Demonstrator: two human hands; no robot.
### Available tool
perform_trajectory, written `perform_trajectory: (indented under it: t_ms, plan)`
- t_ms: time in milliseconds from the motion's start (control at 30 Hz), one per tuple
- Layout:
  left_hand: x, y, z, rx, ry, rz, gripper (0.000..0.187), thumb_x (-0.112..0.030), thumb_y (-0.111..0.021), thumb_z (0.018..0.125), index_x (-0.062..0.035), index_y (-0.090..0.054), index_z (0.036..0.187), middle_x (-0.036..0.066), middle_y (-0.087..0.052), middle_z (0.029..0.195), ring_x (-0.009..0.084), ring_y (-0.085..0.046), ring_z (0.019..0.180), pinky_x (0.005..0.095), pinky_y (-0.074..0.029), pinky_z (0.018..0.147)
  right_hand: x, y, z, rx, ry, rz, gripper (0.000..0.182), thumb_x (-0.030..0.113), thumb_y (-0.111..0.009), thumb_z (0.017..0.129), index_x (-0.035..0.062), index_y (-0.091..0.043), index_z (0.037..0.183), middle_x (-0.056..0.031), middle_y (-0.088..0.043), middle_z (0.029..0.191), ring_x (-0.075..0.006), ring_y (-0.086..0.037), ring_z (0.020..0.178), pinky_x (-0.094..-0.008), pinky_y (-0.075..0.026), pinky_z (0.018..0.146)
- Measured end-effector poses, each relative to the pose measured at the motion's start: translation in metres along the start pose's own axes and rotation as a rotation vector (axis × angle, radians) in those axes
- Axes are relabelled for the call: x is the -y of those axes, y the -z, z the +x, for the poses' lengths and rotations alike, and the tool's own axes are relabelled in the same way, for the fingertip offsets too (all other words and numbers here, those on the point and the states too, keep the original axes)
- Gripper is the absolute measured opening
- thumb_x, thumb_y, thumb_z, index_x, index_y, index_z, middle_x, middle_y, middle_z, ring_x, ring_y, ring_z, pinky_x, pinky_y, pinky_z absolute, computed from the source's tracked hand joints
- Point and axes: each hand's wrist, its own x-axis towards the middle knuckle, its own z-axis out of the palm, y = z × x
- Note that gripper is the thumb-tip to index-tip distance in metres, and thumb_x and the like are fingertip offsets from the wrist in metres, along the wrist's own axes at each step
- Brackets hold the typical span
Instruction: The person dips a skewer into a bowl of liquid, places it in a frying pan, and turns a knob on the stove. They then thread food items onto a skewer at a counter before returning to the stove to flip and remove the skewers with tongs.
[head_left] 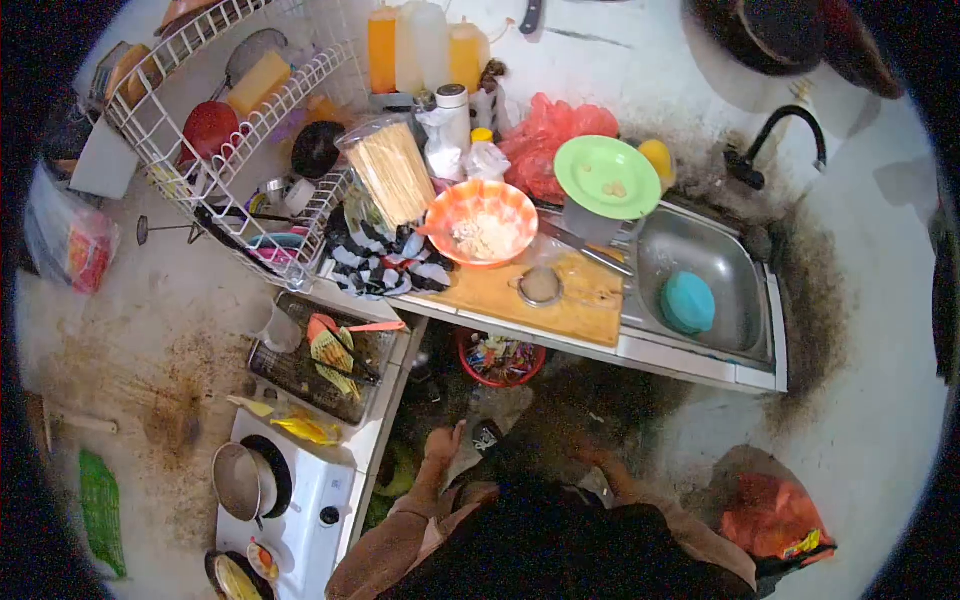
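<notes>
My left hand (444,443) hangs low in front of my body, below the counter edge, with one finger or the thumb pointing up. The rest of its fingers are not clear. Dim and blurred, my right hand (594,457) is also low, and its fingers cannot be made out. Both hands are apart from the counter. Ahead of them, a wooden cutting board (590,312) carries a small round strainer (540,286). An orange and white bowl (483,222) with a pale floury mix stands behind the board. A knife (588,250) lies beside the bowl.
A green plate (607,178) rests near the sink (655,240), which holds a turquoise bowl (687,302). Under the counter is a red bin (502,380) of litter. A stove (310,495) with a pan (243,480) stands left; a red bag (770,515) lies right.
</notes>
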Motion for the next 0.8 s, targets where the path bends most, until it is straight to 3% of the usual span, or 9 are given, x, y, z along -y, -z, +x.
perform_trajectory:
  t_ms: [67,167,267,367,467,600,633,733,800]
  plan:
    - [-0.002,0.006,0.037,-0.198,-0.073,-0.176,0.056,-0.046,-0.040,0.087,0.0001,-0.060,0.064,0.016,-0.055,0.056,0.0269,-0.057,0.052,0.0394,-0.045,0.050,0.088,0.025,0.003,-0.001,0.147,-0.091,0.037,0.029,-0.051,0.086,0.0062,-0.048,0.116,-0.0111,-0.051,0.114,-0.0224,-0.050,0.103,-0.0363,-0.041,0.086]
    - [-0.055,0.091,0.065,0.070,0.049,-0.752,0.043,-0.034,-0.051,0.086,0.0014,-0.060,0.063,0.013,-0.054,0.053,0.0211,-0.055,0.047,0.0346,-0.044,0.047,0.278,0.063,-0.057,-0.029,0.392,-0.167,0.038,0.031,-0.053,0.085,0.0029,-0.050,0.111,-0.0098,-0.057,0.104,-0.0214,-0.054,0.097,-0.0330,-0.042,0.084]
    - [-0.094,0.139,0.093,0.041,0.150,-0.687,0.038,-0.029,-0.056,0.084,0.0037,-0.060,0.064,0.008,-0.050,0.048,0.0124,-0.048,0.042,0.0294,-0.039,0.043,0.313,0.069,-0.035,-0.170,0.586,-0.097,0.037,0.029,-0.055,0.085,0.0002,-0.050,0.107,-0.0081,-0.058,0.096,-0.0193,-0.055,0.092,-0.0307,-0.043,0.080]
    - [-0.131,0.180,0.106,-0.141,0.024,-0.602,0.040,-0.029,-0.056,0.084,0.0052,-0.058,0.063,0.006,-0.048,0.045,0.0080,-0.041,0.043,0.0280,-0.034,0.042,0.354,0.083,-0.050,-0.133,0.663,-0.064,0.032,0.025,-0.054,0.086,0.0013,-0.050,0.108,-0.0081,-0.058,0.097,-0.0161,-0.054,0.092,-0.0294,-0.043,0.080]
    - [-0.154,0.192,0.118,-0.200,-0.134,-0.768,0.046,-0.032,-0.054,0.085,0.0023,-0.048,0.054,-0.003,-0.034,0.045,0.0085,-0.031,0.044,0.0281,-0.030,0.043,0.376,0.103,-0.065,-0.048,0.737,-0.013,0.028,0.020,-0.052,0.087,0.0024,-0.050,0.108,-0.0075,-0.057,0.097,-0.0134,-0.054,0.092,-0.0274,-0.043,0.079]
    - [-0.165,0.202,0.136,0.045,-0.231,-0.882,0.024,-0.017,-0.048,0.088,0.0033,-0.055,0.077,0.004,-0.053,0.061,0.0083,-0.044,0.054,0.0274,-0.039,0.049,0.397,0.131,-0.073,0.093,0.741,0.065,0.028,0.019,-0.053,0.087,0.0042,-0.049,0.110,-0.0060,-0.057,0.096,-0.0114,-0.053,0.091,-0.0269,-0.043,0.078]
    - [-0.161,0.199,0.141,-0.015,-0.457,-0.771,0.014,-0.011,-0.044,0.089,0.0008,-0.052,0.088,0.003,-0.054,0.069,0.0088,-0.046,0.054,0.0264,-0.041,0.050,0.406,0.139,-0.077,0.130,0.741,0.107,0.029,0.021,-0.054,0.086,0.0045,-0.049,0.109,-0.0055,-0.057,0.095,-0.0110,-0.052,0.090,-0.0271,-0.043,0.078]
    - [-0.175,0.237,0.132,0.355,-0.230,-0.792,0.013,-0.009,-0.043,0.089,-0.0004,-0.053,0.089,0.003,-0.052,0.067,0.0084,-0.046,0.052,0.0244,-0.040,0.048,0.436,0.168,-0.094,0.237,0.751,0.061,0.031,0.023,-0.055,0.086,0.0046,-0.047,0.110,-0.0045,-0.056,0.092,-0.0112,-0.051,0.088,-0.0268,-0.043,0.076]
    - [-0.190,0.256,0.130,0.324,-0.112,-0.780,0.015,-0.014,-0.047,0.088,-0.0011,-0.054,0.085,0.000,-0.049,0.060,0.0074,-0.044,0.049,0.0228,-0.037,0.045,0.446,0.187,-0.095,0.272,0.798,-0.014,0.031,0.020,-0.056,0.085,0.0048,-0.048,0.110,-0.0038,-0.055,0.092,-0.0110,-0.052,0.087,-0.0258,-0.043,0.076]
